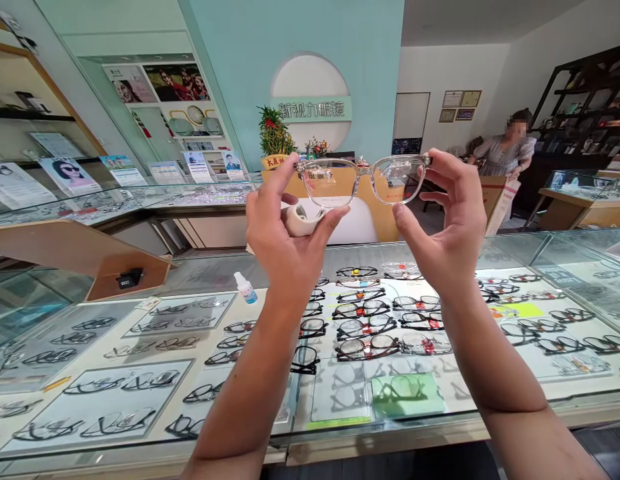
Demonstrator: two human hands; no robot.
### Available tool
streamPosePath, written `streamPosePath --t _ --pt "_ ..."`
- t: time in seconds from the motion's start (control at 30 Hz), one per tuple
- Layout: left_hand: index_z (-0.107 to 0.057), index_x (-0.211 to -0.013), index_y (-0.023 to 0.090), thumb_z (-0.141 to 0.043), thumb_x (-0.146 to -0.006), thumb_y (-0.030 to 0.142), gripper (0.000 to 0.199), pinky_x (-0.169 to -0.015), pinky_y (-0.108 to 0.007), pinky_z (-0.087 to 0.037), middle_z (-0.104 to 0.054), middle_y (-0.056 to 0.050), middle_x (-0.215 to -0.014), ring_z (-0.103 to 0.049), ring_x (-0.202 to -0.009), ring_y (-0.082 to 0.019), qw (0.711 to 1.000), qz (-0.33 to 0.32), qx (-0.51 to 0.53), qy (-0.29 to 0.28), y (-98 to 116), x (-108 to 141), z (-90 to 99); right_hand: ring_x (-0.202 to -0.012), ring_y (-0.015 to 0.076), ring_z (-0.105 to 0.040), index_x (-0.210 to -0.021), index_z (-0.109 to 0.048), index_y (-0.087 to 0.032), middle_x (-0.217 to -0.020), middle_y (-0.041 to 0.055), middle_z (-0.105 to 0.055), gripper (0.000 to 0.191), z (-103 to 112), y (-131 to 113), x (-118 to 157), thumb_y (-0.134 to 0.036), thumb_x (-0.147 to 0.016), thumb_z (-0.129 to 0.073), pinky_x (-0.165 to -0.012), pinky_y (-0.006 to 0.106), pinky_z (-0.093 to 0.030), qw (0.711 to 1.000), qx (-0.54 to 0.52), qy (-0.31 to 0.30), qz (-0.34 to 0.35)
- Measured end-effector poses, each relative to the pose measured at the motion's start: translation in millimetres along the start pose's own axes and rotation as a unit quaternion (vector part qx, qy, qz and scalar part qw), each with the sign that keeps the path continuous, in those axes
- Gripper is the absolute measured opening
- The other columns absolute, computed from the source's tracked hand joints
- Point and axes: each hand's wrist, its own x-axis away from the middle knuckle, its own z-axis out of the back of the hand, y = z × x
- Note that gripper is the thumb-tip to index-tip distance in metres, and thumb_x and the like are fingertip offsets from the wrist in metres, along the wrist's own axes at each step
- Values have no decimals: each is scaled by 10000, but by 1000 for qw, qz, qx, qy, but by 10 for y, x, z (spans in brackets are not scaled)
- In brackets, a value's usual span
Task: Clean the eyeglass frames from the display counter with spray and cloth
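A pair of clear-framed eyeglasses (365,171) is raised in front of me, above the glass counter, with both lenses facing away. My left hand (285,230) pinches the left end of the frame, its thumb by the lower rim. A cream-coloured rolled piece (301,223), perhaps a cloth, is tucked in that same palm. At the right end, my right hand (450,230) grips the frame near the hinge, with its thumb just under the right lens. The temples are mostly hidden behind the lenses and fingers.
The glass display counter (300,427) holds rows of eyeglasses. On it stands a small spray bottle (245,288), with a wooden-backed stand (125,267) to the left. A person (507,150) stands at the far right by a cardboard box (493,193).
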Motion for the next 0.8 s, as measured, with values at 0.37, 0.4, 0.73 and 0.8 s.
streamPosePath --t 0.37,0.4,0.73,0.8 --pt "-542 -1507 353 -819 -886 634 736 -997 -498 -605 -622 -73 -1550 -678 -1256 -300 999 29 20 -40 -56 -18 -1 -1375 370 -589 -1540 -490 -439 -1511 84 -550 636 32 -121 -10 -387 -935 -680 -1042 633 -610 1000 16 0 2" --pt "-548 -1507 353 -818 -889 628 729 -971 -499 -606 -631 -71 -1538 -687 -1215 -293 999 28 27 -38 -63 -15 -4 -1368 370 -592 -1535 -510 -432 -1493 86 -561 632 33 -138 -8 -369 -933 -689 -1049 628 -607 1000 10 3 3" --pt "-552 -1544 346 -821 -871 647 785 -1064 -506 -567 -637 -94 -1513 -660 -1287 -321 997 58 27 -47 -100 17 1 -1413 414 -587 -1557 -497 -525 -1480 61 -591 630 39 -171 28 -394 -963 -664 -1082 639 -617 999 23 9 -32" --pt "-557 -1539 372 -824 -854 669 793 -1035 -520 -573 -625 -85 -1526 -667 -1239 -317 997 62 33 -40 -81 10 5 -1421 406 -585 -1563 -491 -527 -1482 61 -595 607 28 -172 36 -414 -984 -633 -1070 630 -626 999 30 11 -34"
